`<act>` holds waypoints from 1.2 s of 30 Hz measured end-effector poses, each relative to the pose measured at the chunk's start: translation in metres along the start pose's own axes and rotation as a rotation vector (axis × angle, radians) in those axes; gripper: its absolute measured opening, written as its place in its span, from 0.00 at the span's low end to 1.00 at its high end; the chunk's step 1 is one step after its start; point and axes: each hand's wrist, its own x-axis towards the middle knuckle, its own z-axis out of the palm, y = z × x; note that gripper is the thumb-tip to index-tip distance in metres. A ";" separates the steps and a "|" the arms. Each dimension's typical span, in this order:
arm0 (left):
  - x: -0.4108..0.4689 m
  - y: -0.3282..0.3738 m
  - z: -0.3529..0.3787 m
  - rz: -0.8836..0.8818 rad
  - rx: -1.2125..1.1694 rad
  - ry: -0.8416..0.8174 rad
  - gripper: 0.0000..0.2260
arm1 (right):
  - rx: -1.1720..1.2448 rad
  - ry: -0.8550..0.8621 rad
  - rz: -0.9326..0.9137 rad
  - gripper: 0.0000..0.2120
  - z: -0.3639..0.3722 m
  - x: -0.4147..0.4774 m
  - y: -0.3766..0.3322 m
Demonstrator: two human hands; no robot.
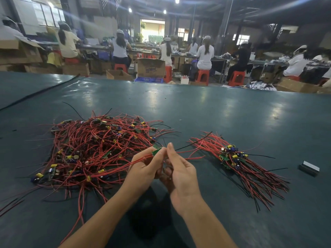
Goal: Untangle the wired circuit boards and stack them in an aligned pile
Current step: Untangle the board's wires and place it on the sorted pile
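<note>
A big tangled heap of red-wired circuit boards lies on the dark green table, left of centre. To the right lies an aligned pile of boards with their red and black wires fanned out both ways. Between the two, my left hand pinches a small green circuit board whose red wires trail left into the heap. My right hand is raised right beside it, its fingers touching the board's far end and wires. The right fingertips are partly hidden behind the left hand.
A small grey metal block lies on the table at the right. A black cable runs across the far left. Beyond the table's far edge, people sit on red stools among cardboard boxes.
</note>
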 end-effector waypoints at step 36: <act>0.003 0.004 -0.010 0.005 0.099 -0.098 0.17 | -0.241 0.029 0.071 0.14 -0.010 0.005 -0.006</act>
